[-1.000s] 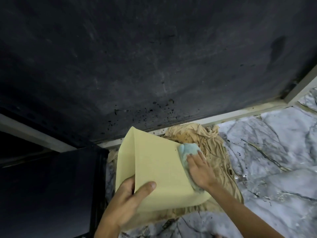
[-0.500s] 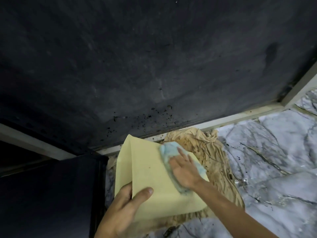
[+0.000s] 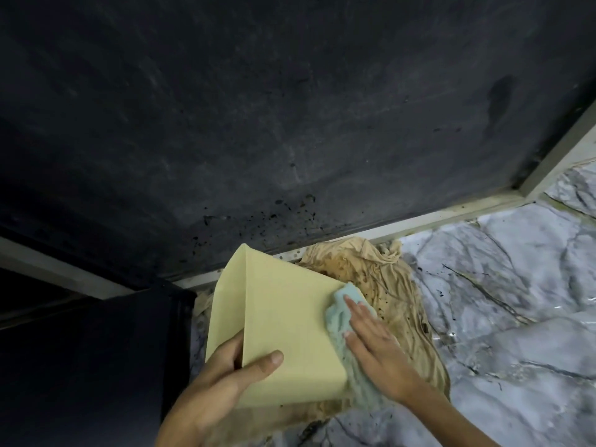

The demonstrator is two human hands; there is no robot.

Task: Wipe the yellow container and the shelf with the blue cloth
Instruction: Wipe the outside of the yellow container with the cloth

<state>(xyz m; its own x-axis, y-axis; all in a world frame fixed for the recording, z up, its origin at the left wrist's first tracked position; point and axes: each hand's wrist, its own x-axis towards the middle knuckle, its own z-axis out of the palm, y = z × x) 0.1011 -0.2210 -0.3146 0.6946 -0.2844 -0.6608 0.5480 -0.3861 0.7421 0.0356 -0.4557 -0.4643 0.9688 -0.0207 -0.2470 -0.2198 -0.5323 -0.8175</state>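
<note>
The yellow container is tilted low in the middle of the view, a flat side facing me. My left hand grips its near left corner, thumb across the face. My right hand presses the blue cloth flat against the container's right edge, fingers spread over the cloth. The dark shelf surface fills the upper part of the view, with black specks near its front edge.
A crumpled, stained tan rag lies under and behind the container on the grey marble floor. A pale frame strip borders the dark surface. A black box-like object stands at the lower left.
My right hand slid the blue cloth left across the container's face, then back to its right edge. My left hand kept its grip on the container.
</note>
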